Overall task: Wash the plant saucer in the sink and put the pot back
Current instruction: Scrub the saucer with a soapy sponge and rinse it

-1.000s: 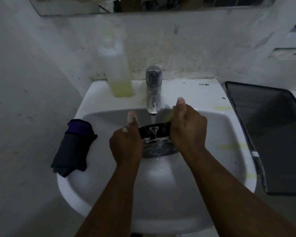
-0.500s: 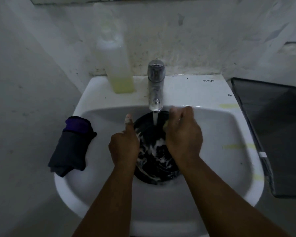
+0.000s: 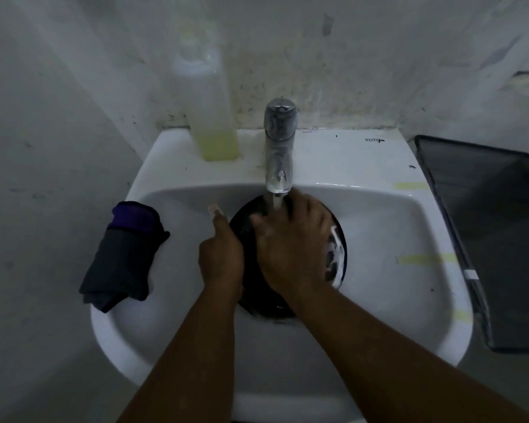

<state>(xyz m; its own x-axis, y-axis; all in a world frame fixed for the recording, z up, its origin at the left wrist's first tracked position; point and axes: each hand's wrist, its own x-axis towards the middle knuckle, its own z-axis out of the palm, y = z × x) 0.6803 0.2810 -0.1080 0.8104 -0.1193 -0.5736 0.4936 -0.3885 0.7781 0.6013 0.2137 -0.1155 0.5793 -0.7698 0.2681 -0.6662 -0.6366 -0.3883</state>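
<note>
Head view, looking down into a white sink. Black plant saucer sits in the basin centre, directly under the chrome tap; water runs from the spout onto it, and white suds show along its right rim. Left hand grips the saucer's left edge w/ fingers curled under and thumb stretched out toward the far side. Right hand lies palm-down on the saucer's inside, fingers spread and pressed flat, fingertips reaching the far rim beneath the stream; whether it holds a sponge or cloth under the palm cannot be told. Both forearms enter from the near edge.

Far left on the sink ledge: clear bottle w/ a yellowish liquid low in it, upright against the wall. On the sink's left rim: folded dark cloth w/ a purple band at its far end. Right of the sink, just beside it: dark mesh tray. Strips of yellowish tape on the sink's right rim.
</note>
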